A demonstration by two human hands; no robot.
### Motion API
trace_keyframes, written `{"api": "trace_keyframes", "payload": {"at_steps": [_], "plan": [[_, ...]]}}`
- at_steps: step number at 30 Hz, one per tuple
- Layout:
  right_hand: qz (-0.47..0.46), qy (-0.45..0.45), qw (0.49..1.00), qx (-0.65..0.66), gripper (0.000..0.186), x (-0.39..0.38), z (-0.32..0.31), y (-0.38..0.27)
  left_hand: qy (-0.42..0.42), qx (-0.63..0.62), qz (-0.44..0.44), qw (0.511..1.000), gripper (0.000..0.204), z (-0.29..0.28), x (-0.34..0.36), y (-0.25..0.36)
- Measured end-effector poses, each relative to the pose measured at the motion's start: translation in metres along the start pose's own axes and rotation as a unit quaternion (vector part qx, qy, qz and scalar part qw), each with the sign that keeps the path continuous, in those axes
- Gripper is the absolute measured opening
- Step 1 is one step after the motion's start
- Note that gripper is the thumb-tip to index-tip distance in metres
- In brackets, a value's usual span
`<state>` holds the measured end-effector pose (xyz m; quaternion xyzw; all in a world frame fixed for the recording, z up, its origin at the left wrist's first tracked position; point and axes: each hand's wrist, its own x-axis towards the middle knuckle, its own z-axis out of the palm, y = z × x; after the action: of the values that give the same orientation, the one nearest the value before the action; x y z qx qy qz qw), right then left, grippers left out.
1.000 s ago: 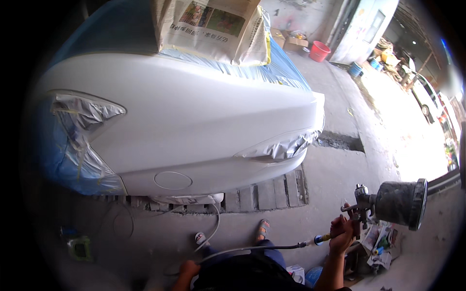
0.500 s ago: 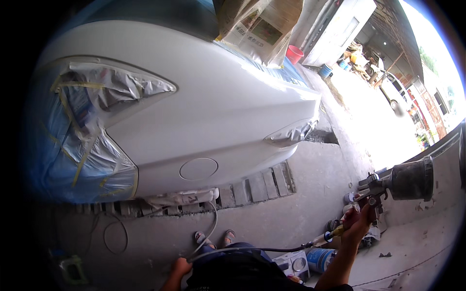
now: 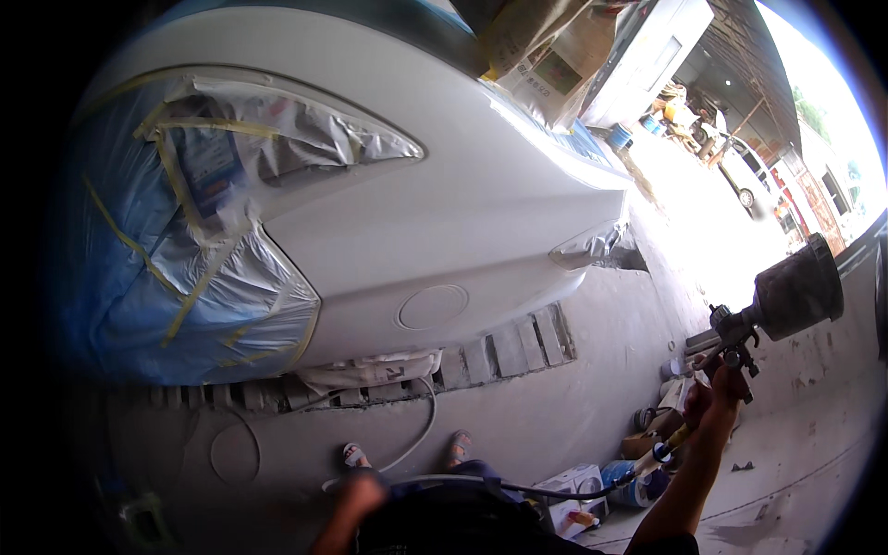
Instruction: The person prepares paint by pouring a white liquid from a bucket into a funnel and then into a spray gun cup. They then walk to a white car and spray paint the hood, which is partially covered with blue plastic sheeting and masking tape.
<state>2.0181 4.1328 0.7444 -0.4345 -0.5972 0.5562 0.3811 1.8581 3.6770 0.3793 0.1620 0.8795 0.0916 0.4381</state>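
My right hand (image 3: pixel 714 407), raised at the right, is closed round the handle of a spray gun (image 3: pixel 737 335) with a dark paint cup (image 3: pixel 797 289) on it. From the gun's handle a grey air hose (image 3: pixel 555 494) runs across in front of my body. At the lower left, my left hand (image 3: pixel 361 498) is smeared by motion, but the hose passes into it and it appears closed round it. Ahead stands a white car body panel (image 3: pixel 481 222) with a round fuel flap (image 3: pixel 432 307). Silver and blue masking film (image 3: pixel 231 287) covers the parts left of it.
Masking paper (image 3: pixel 546 79) hangs at the car's far end. A floor grate (image 3: pixel 504 356) runs under the car's edge. Hose loops (image 3: pixel 239 453) lie on the floor at left. A blue tin (image 3: pixel 624 486) and boxes (image 3: pixel 566 490) stand below my right arm, beside a pale wall (image 3: pixel 786 444).
The spray gun in my right hand has moved up and slightly right. My left hand has shifted a little right. The view has turned, so the car sits further right.
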Motion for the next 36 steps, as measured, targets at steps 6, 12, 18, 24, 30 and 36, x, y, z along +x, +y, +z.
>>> {"api": "trace_keyframes", "payload": {"at_steps": [6, 12, 18, 24, 30, 36], "plan": [[-0.057, -0.035, 0.998, -0.003, 0.038, -0.088, 0.084, -0.022, -0.051, -0.075, 0.005, 0.996, 0.032, -0.044, -0.019, -0.074], [-0.044, -0.165, 0.982, 0.081, 0.042, -0.137, 0.17, -0.038, -0.055, 0.011, 0.017, 0.998, 0.031, -0.039, -0.017, -0.159], [-0.036, -0.249, 0.967, 0.047, 0.05, -0.133, 0.221, -0.053, -0.063, 0.015, 0.013, 0.998, 0.031, -0.041, -0.019, -0.165], [-0.028, -0.202, 0.979, 0.024, 0.041, -0.081, 0.216, -0.054, -0.053, 0.006, 0.021, 0.998, 0.032, -0.036, -0.012, -0.14], [-0.02, -0.111, 0.993, -0.043, 0.038, -0.006, 0.176, -0.058, -0.035, -0.029, 0.046, 0.998, 0.033, -0.033, 0.001, -0.095], [-0.004, -0.01, 0.996, -0.087, 0.037, 0.06, 0.138, -0.064, -0.032, -0.051, 0.078, 0.995, 0.032, -0.048, 0.006, -0.054]]}}
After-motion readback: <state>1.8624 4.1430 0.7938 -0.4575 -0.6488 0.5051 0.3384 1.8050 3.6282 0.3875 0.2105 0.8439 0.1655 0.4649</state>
